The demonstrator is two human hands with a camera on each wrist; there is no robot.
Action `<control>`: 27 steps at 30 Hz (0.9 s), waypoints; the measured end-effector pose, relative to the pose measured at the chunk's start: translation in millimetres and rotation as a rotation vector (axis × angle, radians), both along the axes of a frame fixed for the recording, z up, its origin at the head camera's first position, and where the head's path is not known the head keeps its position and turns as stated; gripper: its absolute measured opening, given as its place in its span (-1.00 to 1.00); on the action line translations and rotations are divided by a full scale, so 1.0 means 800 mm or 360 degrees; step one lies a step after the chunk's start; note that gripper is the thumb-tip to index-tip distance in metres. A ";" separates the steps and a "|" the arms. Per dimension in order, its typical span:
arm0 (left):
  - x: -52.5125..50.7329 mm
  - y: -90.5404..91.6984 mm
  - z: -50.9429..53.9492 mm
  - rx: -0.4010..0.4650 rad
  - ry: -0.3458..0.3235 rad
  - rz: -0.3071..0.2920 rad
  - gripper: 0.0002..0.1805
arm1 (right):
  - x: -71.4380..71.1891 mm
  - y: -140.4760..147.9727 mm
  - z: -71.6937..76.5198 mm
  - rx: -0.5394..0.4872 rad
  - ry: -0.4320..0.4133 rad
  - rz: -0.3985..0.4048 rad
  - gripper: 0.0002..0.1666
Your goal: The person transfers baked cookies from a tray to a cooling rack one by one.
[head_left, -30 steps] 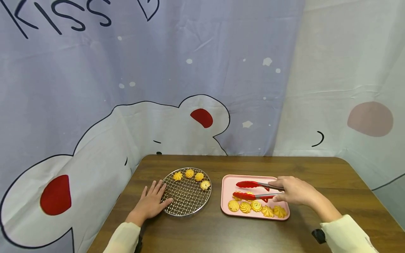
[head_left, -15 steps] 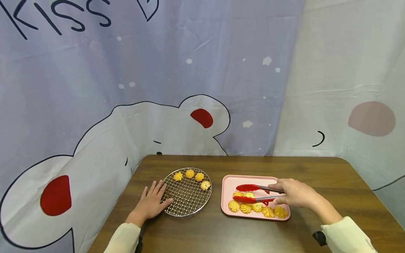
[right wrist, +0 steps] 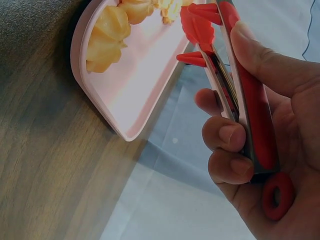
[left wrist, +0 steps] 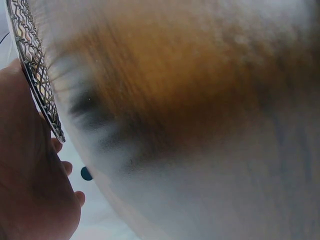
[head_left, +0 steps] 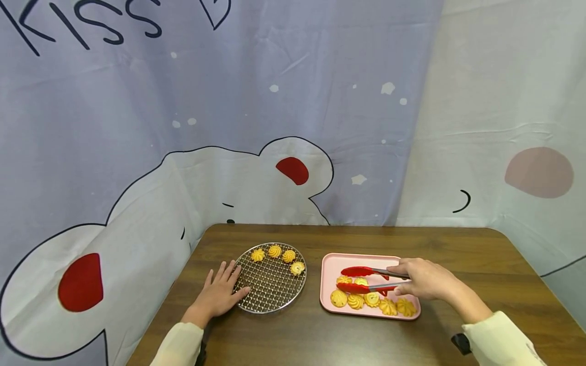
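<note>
My right hand (head_left: 428, 278) grips red-tipped tongs (head_left: 359, 288) with the thumb on one arm and fingers curled round the other. Their arms (right wrist: 255, 110) stand apart, and the red heads are over the pink tray (head_left: 336, 262). Nothing visible is pinched between the heads. Two cookies (head_left: 360, 281) show between them, partly covered by the nearer head. A row of cookies (head_left: 355, 301) lies along the tray's near side. My left hand (head_left: 217, 295), fingers spread, touches the left rim of a round wire rack (head_left: 270, 290). Several swirled cookies (head_left: 274, 251) sit along the rack's far and right edge.
The rack and tray stand side by side on a brown wooden table (head_left: 293, 338), with a gap between them. A printed curtain (head_left: 357, 127) hangs behind the table's far edge. A dark cable (head_left: 565, 264) shows at the far right.
The tongs have shifted slightly towards the tray's near side, and the two cookies between the heads show more clearly. My left hand and the rack have stayed in place.
</note>
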State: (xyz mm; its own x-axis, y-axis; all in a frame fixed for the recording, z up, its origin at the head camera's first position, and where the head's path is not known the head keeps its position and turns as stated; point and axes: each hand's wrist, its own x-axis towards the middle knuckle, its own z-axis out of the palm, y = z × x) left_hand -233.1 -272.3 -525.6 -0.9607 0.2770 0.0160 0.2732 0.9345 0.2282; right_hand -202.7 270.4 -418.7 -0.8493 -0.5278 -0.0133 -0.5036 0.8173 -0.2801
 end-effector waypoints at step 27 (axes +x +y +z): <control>-0.001 0.000 -0.004 0.0007 0.0027 0.0018 -0.13 | -0.010 -0.016 0.020 -0.0003 0.0091 0.0014 -0.38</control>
